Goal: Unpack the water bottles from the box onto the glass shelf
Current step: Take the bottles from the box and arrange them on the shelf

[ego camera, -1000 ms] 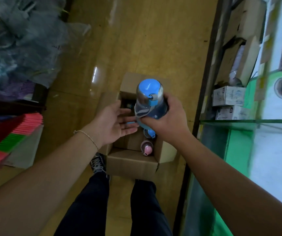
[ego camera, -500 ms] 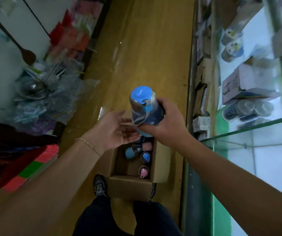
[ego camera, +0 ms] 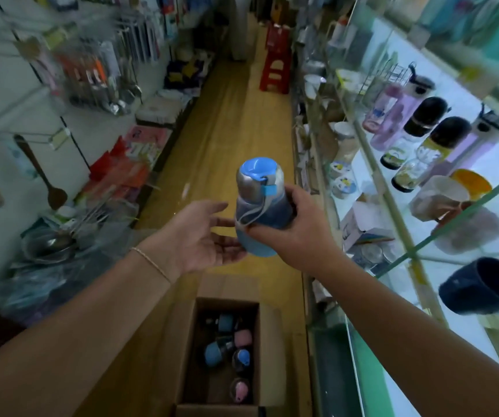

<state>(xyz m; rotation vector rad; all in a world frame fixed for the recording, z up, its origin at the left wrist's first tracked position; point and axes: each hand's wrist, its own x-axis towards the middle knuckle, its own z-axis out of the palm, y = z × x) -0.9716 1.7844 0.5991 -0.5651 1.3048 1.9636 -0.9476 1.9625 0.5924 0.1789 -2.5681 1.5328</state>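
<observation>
Blue bottle [ego camera: 258, 206] upright, cap [ego camera: 256, 169] up, within curled right hand [ego camera: 299, 236]; left hand [ego camera: 201, 236] open.

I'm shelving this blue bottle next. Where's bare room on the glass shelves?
The glass shelf looks bare between the navy cup and its front edge. Crowded: the bottle row above and the orange and white cups.

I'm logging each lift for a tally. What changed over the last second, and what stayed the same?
The right hand raised the blue bottle up and away from the box, and the camera view tilted up with it. Nothing was taken hold of or let go. The right hand keeps its grip, the left hand stays open beside the bottle's base, and the other bottles remain in the box.
</observation>
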